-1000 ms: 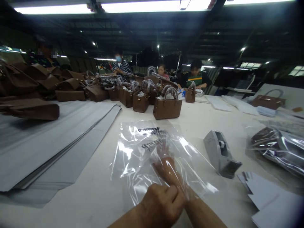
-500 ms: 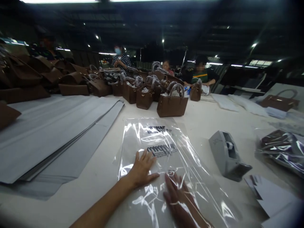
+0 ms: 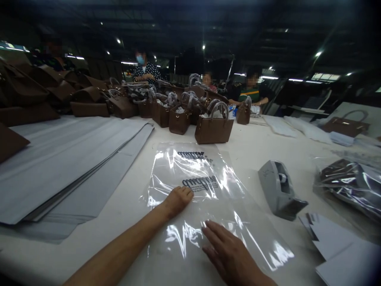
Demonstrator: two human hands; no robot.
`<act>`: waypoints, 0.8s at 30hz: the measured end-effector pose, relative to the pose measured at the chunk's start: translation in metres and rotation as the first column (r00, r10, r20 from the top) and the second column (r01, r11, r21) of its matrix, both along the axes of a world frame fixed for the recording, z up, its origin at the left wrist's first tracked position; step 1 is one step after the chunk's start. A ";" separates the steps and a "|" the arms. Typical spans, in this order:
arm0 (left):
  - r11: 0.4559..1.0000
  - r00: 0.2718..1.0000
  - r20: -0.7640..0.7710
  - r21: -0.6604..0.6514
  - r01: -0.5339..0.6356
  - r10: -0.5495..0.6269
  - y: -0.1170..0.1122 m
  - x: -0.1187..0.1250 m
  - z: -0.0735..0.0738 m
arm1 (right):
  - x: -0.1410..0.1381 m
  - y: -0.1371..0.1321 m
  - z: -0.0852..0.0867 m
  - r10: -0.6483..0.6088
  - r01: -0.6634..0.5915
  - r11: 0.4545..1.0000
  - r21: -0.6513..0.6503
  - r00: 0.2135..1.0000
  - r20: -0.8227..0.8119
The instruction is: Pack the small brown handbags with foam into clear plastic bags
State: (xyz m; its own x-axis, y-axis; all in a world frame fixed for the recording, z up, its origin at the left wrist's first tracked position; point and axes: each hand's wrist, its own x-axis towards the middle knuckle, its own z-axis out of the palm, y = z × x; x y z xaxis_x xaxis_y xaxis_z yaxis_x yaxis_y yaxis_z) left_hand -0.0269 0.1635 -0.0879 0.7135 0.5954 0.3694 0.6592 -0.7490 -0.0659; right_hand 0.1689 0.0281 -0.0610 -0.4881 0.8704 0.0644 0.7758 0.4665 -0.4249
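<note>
Both hands, left hand [image 3: 177,200] and right hand [image 3: 230,254], press the plastic bag [image 3: 205,198] (lying flat).

Both hands press flat on a clear plastic bag [image 3: 205,206] lying on the white desk [image 3: 119,234]: the left hand [image 3: 177,200] at its left edge, the right hand [image 3: 229,254] on its near part. A grey tape dispenser [image 3: 279,194] stands just right of the bag.
</note>
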 end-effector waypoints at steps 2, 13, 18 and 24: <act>0.998 0.997 0.050 0.039 -0.056 0.054 -0.003 0.002 0.011 | -0.012 0.027 -0.012 0.009 -0.010 1.000 0.009 0.998 0.068; 0.975 0.972 0.168 0.121 -0.185 0.164 -0.038 0.003 0.014 | -0.023 0.080 -0.020 -0.182 0.118 0.977 -0.179 0.899 -0.398; 0.986 0.977 0.188 0.119 -0.121 0.098 -0.041 0.002 0.003 | -0.015 0.049 -0.004 -0.763 -0.073 0.580 -0.811 0.299 -0.572; 0.973 0.932 0.334 0.125 -0.193 0.142 -0.036 0.003 0.022 | -0.030 0.059 -0.014 -0.886 -0.037 0.440 -0.897 0.145 -0.440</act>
